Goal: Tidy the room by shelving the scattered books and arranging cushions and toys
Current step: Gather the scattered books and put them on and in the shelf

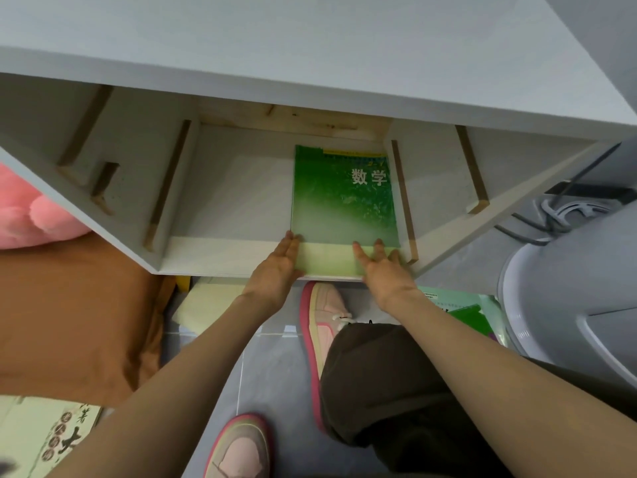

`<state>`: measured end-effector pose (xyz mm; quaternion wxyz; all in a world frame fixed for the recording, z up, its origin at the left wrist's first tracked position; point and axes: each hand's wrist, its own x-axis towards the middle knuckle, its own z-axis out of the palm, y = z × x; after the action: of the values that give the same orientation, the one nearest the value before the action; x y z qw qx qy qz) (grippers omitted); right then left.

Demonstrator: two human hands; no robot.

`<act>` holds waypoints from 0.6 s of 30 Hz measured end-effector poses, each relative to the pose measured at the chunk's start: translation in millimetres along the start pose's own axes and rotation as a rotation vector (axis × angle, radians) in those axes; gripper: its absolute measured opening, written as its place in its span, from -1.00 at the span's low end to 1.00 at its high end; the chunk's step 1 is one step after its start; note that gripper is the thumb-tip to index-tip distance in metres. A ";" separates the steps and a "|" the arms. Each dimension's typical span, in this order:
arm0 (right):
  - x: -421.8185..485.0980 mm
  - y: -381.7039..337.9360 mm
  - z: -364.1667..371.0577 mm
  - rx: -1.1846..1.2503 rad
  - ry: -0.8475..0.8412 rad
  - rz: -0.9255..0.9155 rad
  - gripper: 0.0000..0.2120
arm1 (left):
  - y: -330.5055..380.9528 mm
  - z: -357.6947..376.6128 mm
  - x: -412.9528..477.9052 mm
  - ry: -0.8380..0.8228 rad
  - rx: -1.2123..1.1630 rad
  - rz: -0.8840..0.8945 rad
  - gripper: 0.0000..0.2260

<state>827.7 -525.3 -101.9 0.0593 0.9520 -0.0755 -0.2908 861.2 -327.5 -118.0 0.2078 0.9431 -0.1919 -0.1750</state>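
I see the left hand and right hand, fingers straight, pressing the near edge of a green mathematics textbook lying flat inside the white shelf.

Grey tiled floor, pale pink sneaker with a dark pink sole at the bottom edge, second pink sneaker further ahead, dark brown trouser leg over it, grey round plastic appliance base at right, dark cable coiled behind it.
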 end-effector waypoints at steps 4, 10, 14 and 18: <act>-17.7 -10.5 -20.3 0.071 0.022 -0.023 -0.34 | 4.7 -7.5 -8.4 0.040 -0.029 -0.037 -0.42; -57.2 -51.6 -67.6 0.097 0.214 -0.258 -0.37 | -7.4 -42.6 -52.7 0.210 0.050 -0.059 -0.55; -92.4 -87.8 -96.6 0.103 0.322 -0.377 -0.42 | -28.0 -72.6 -99.7 0.311 0.068 -0.086 -0.58; -131.0 -124.1 -116.8 0.076 0.363 -0.485 -0.46 | -57.3 -97.2 -157.6 0.419 0.025 -0.148 -0.60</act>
<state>799.6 -372.1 46.2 -0.0348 0.9802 0.1548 -0.1186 781.3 -179.3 -22.0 0.2178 0.9729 -0.0769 0.0125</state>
